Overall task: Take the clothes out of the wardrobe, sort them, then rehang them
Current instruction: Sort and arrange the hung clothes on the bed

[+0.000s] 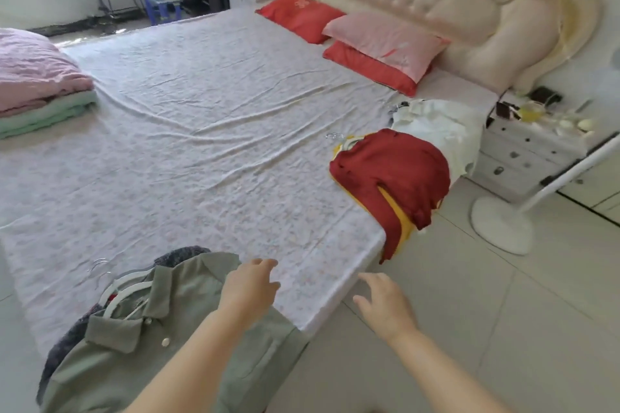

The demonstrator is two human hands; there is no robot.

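1. Bedroom: a wide bed [201, 144] under a pale, creased floral sheet, with a tiled floor to its right.
2. Green collared shirt [110, 369] lies at the bed's near edge on a white hanger [129, 292], on top of a dark knit garment [62, 349].
3. Left hand [250, 288] is over the sheet just beside the shirt, fingers loosely apart and holding nothing. Whether it touches the sheet, cannot tell.
4. Right hand [385, 305] is over the floor by the bed's near corner, fingers spread and holding nothing.
5. Second pile on the bed's right edge: red garment [392, 171] over a yellow one [402, 221], both drooping off the side. A white garment [439, 131] lies just behind them.
6. Red and pink pillows [385, 40] at the tufted headboard.
7. Folded pink and green quilts [33, 77] at the far left.
8. White nightstand [523, 151] and fan base [500, 228] stand right of the bed.
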